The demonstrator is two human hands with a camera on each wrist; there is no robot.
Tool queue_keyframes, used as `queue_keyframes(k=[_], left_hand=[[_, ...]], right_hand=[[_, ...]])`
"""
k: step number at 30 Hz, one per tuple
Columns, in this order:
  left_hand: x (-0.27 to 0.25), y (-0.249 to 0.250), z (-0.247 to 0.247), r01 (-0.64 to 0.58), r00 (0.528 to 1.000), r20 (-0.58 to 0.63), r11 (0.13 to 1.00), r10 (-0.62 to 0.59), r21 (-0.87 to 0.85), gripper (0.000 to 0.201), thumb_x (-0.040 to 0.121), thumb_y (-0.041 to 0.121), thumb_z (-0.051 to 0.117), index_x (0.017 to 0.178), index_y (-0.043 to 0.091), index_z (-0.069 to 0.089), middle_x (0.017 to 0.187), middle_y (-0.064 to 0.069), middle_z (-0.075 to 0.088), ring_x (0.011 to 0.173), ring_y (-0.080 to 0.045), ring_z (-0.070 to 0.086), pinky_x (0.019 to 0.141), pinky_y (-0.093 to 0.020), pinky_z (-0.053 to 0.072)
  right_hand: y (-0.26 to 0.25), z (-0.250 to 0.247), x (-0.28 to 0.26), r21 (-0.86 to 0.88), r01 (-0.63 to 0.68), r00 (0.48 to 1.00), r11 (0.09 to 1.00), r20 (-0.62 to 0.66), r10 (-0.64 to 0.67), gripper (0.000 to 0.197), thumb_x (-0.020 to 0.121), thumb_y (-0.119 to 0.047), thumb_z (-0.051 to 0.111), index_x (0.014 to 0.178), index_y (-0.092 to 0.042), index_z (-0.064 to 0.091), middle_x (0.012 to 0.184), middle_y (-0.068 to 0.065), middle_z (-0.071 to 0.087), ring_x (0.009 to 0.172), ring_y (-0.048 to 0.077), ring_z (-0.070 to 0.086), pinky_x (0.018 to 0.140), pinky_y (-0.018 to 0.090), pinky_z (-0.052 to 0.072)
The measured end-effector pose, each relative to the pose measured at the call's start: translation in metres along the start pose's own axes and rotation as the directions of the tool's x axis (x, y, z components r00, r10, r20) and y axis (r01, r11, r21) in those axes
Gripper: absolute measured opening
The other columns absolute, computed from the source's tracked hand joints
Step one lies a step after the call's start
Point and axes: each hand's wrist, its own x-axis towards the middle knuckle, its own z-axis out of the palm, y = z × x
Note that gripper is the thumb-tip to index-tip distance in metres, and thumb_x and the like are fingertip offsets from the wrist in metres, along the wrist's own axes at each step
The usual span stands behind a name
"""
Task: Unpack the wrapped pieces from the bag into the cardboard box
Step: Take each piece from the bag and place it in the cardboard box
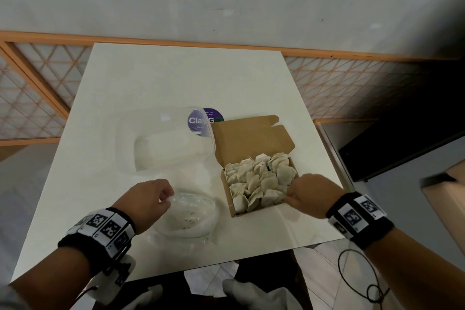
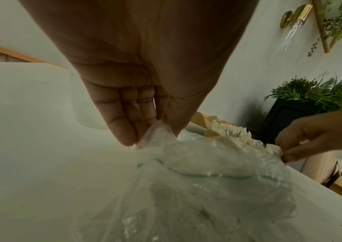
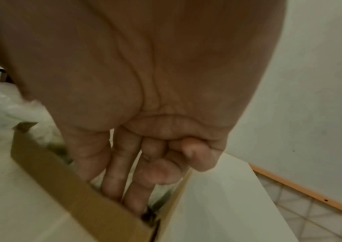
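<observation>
Left hand (image 1: 151, 196) pinching the crumpled clear plastic bag (image 1: 191, 214) on the white table (image 1: 176, 78), right hand (image 1: 310, 192) reaching fingers loosely extended — gripping nothing — into the open brown cardboard box (image 1: 251, 138), pale wrapped pieces (image 1: 259, 178) filling it.

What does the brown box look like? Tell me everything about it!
The cardboard box is plain brown, small and rectangular, with its lid flipped open and leaning back. It sits on the white table, right of the clear plastic bag. Pale wrapped pieces fill it almost to the brim. The right hand reaches in at its near right corner, fingers pointing down inside.
</observation>
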Motion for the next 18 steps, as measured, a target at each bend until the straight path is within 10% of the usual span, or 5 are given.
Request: queue_keyframes(k=[6,18], left_hand=[[-0.003,-0.001,-0.001,0.005,1.000,0.003,1.000,-0.005,0.010,0.013,0.097,0.028,0.062,0.110,0.029,0.065,0.104,0.013,0.069,0.087,-0.006,0.062,0.070,-0.015,0.040],[-0.003,0.003,-0.004,0.000,1.000,-0.007,1.000,0.000,0.019,0.014,0.098,0.027,0.061,0.110,0.028,0.065,0.104,0.012,0.068,0.087,-0.006,0.061,0.072,-0.017,0.040]], right_hand=[[0.005,0.002,0.004,0.153,-0.081,0.992,0.985,-0.082,0.094,0.023,0.096,-0.047,0.057,0.107,-0.027,0.062,0.097,-0.005,0.068,0.090,0.019,0.065,0.082,0.036,0.055],[0.008,0.007,0.025,0.047,-0.118,0.993,0.992,0.034,0.116,0.024,0.103,-0.029,0.050,0.114,-0.018,0.068,0.111,0.004,0.071,0.101,0.024,0.066,0.077,0.029,0.043]])
